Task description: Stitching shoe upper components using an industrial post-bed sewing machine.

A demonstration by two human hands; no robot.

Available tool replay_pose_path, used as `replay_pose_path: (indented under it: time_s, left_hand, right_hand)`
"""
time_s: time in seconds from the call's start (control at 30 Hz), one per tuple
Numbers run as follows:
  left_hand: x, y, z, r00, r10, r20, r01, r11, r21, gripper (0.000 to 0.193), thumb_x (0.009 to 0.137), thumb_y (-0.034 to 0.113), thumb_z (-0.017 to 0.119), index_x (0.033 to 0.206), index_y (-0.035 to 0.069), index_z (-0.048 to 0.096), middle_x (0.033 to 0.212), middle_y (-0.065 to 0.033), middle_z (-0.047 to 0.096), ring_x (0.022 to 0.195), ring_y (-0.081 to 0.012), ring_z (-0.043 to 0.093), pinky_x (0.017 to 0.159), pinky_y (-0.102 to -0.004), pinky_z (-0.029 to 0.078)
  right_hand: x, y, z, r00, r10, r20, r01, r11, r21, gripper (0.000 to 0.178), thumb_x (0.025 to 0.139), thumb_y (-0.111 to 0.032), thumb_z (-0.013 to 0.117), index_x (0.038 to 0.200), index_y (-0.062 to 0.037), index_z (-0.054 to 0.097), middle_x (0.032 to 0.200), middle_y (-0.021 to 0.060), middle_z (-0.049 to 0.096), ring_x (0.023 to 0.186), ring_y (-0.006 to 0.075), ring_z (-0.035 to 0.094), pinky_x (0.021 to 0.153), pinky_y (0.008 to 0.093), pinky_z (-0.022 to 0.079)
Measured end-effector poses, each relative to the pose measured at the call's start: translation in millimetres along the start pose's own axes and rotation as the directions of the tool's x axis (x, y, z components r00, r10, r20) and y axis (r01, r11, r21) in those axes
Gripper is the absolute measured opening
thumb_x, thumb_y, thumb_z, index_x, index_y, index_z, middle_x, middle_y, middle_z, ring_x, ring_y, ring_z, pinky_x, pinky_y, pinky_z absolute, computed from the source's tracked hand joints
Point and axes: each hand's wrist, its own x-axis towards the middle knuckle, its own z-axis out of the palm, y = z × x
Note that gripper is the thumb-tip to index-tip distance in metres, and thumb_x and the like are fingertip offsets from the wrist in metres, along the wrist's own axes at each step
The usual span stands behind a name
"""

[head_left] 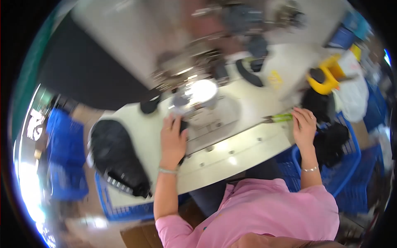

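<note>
My left hand [173,140] rests at the left of a sewing machine's bright work plate. Its fingers are stretched forward over a narrow dark piece [183,126], which runs partly under the palm. My right hand [305,127] is at the right front of the pale table [248,144], its fingertips closed around the handle end of green-handled snips [283,118]. The dark tip of the snips points left toward the machine. Above the plate, the metal sewing machine head [192,66] is smeared by motion.
A large black padded piece [115,149] lies at the table's left. Curved black pieces [249,73] sit behind the plate. On the right stand a yellow holder [324,80] and a blue basket [351,159] with black material. Blue crates [66,144] stand at far left.
</note>
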Motion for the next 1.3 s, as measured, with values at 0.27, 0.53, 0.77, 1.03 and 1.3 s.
replay_pose_path:
  time_s: [0.27, 0.53, 0.77, 1.03, 1.3]
  left_hand:
    - [-8.7, 1.8, 25.4, 0.991, -0.132, 0.029, 0.134, 0.990, -0.055, 0.046, 0.095, 0.010, 0.050, 0.138, -0.004, 0.042, 0.144, -0.0253, 0.039, 0.132, -0.0495, 0.034, 0.110, -0.0493, 0.030]
    - [-10.0, 7.8, 26.1, 0.994, -0.110, 0.005, 0.110, 0.993, -0.047, 0.046, 0.094, 0.009, 0.052, 0.138, -0.003, 0.042, 0.143, -0.0262, 0.040, 0.131, -0.0494, 0.035, 0.110, -0.0499, 0.031]
    - [-4.8, 7.3, 26.7, 0.995, -0.093, -0.025, 0.092, 0.995, -0.045, 0.047, 0.093, 0.010, 0.054, 0.137, 0.000, 0.044, 0.142, -0.0272, 0.041, 0.129, -0.0499, 0.038, 0.107, -0.0512, 0.033]
    - [-7.9, 3.5, 30.4, 0.994, -0.099, -0.046, 0.101, 0.994, 0.040, 0.056, 0.089, 0.013, 0.058, 0.141, 0.007, 0.040, 0.139, -0.0233, 0.044, 0.127, -0.0440, 0.042, 0.102, -0.0509, 0.038]
    - [-9.0, 18.8, 27.5, 0.963, -0.258, 0.083, 0.253, 0.965, 0.065, 0.056, 0.095, 0.023, 0.053, 0.147, 0.016, 0.032, 0.146, -0.0173, 0.038, 0.136, -0.0400, 0.033, 0.103, -0.0606, 0.034]
  right_hand:
    - [9.3, 52.1, -63.4, 0.924, 0.340, -0.176, -0.381, 0.768, -0.515, 0.041, 0.076, -0.011, 0.065, 0.116, -0.0116, 0.061, 0.121, 0.0079, 0.058, 0.118, 0.0292, 0.047, 0.094, 0.0496, 0.038]
    - [12.4, 121.4, -78.8, 0.791, 0.600, 0.121, -0.461, 0.714, -0.526, 0.033, 0.080, -0.006, 0.058, 0.111, -0.0070, 0.068, 0.089, 0.0241, 0.067, 0.085, 0.0401, 0.065, 0.078, 0.0485, 0.053]
    - [47.7, 23.5, -145.1, 0.875, 0.474, 0.098, -0.320, 0.719, -0.616, 0.020, 0.080, -0.013, 0.062, 0.095, -0.0117, 0.074, 0.082, 0.0194, 0.067, 0.077, 0.0377, 0.065, 0.071, 0.0451, 0.051]
    - [65.3, -49.1, -85.6, 0.724, -0.434, 0.536, 0.111, 0.841, 0.530, 0.042, 0.063, 0.009, 0.055, 0.100, -0.0050, 0.069, 0.100, 0.0124, 0.070, 0.092, 0.0327, 0.066, 0.079, 0.0377, 0.054]
    - [61.9, -111.8, -18.5, 0.303, -0.586, 0.751, 0.275, 0.809, 0.520, 0.036, 0.073, -0.002, 0.064, 0.109, -0.0015, 0.066, 0.105, 0.0138, 0.068, 0.091, 0.0323, 0.066, 0.079, 0.0391, 0.054]
